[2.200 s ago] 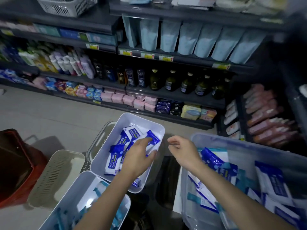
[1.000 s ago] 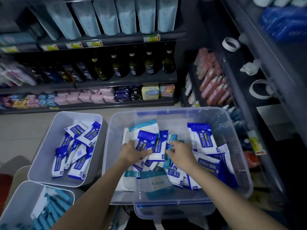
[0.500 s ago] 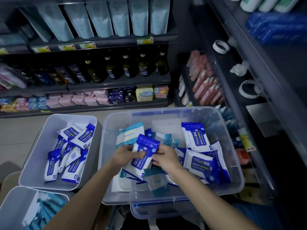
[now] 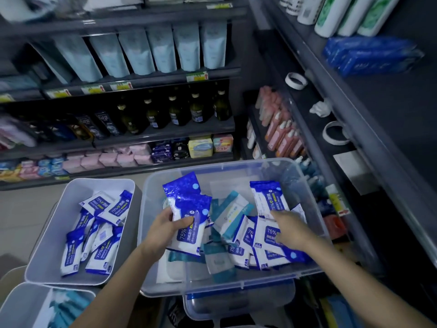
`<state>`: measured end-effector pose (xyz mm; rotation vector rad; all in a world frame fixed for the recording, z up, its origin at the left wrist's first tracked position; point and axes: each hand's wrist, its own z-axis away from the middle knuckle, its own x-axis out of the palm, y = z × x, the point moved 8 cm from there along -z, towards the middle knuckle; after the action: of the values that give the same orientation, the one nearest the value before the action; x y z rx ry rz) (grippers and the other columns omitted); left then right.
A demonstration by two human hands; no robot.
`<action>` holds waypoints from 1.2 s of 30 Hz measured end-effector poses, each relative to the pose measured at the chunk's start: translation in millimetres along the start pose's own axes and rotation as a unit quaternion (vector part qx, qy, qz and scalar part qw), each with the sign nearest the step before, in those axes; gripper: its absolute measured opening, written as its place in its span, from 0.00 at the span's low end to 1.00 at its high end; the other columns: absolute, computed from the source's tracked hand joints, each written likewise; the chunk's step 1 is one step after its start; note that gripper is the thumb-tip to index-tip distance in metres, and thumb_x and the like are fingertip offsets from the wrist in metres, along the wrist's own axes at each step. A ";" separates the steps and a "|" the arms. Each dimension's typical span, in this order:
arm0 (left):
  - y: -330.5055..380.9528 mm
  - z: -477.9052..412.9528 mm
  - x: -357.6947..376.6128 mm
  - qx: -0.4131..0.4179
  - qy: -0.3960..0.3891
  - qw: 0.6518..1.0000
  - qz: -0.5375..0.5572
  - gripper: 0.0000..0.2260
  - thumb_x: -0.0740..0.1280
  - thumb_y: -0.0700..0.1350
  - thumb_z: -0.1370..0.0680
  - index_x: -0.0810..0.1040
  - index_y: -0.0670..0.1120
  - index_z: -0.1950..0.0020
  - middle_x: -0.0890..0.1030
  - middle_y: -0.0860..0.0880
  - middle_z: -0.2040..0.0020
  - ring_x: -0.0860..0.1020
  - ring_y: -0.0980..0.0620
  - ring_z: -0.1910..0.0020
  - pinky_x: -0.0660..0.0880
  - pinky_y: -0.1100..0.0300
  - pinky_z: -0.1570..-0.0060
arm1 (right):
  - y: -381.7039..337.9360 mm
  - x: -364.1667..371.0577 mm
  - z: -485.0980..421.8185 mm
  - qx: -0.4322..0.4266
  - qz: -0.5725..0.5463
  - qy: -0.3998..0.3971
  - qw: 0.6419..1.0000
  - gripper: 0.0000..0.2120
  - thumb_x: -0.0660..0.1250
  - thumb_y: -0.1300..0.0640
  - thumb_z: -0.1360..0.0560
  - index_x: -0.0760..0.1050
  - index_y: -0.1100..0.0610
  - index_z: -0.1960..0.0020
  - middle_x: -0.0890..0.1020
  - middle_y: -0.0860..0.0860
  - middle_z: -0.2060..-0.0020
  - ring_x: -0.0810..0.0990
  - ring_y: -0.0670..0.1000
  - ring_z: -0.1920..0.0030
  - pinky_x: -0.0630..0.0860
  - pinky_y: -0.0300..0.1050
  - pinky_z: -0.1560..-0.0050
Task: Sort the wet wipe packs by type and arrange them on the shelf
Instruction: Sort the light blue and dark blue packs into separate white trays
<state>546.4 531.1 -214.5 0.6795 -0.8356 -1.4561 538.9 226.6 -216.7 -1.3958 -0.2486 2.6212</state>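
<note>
A clear plastic bin (image 4: 307,190) in front of me holds mixed wet wipe packs, blue-and-white alcohol ones and teal-and-white ones (image 4: 230,213). My left hand (image 4: 165,224) grips two blue alcohol wipe packs (image 4: 189,218), lifted over the bin's left side. My right hand (image 4: 287,229) reaches into the bin's right half, fingers stretched over the blue packs (image 4: 268,235) lying there. A white tub (image 4: 54,230) to the left holds several blue packs. A second white tub (image 4: 21,304) at the bottom left holds teal packs.
Dark store shelves (image 4: 165,132) run across the back with pouches, bottles and small boxes. A second shelf unit (image 4: 354,119) stands close on the right with pink bottles, tape rolls and blue packages. Another clear bin (image 4: 236,306) sits under the main one.
My left hand has lifted two blue packs up and left out of the pile. My right hand has let go and moved right onto the packs in the bin's right half.
</note>
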 end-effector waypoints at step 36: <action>-13.3 15.5 17.0 -0.096 -0.038 0.937 0.334 0.18 0.67 0.47 0.28 0.77 0.43 0.40 0.84 0.43 0.53 0.83 0.44 0.57 0.77 0.43 0.48 | -44.5 17.9 19.1 -0.119 0.047 -0.120 0.985 0.35 0.76 0.52 0.33 0.64 0.55 0.32 0.72 0.51 0.40 0.74 0.54 0.40 0.73 0.46 0.44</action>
<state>525.0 515.3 -215.5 0.1544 -0.8588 -0.9274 516.1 272.6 -210.7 -1.1778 -0.5569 2.9185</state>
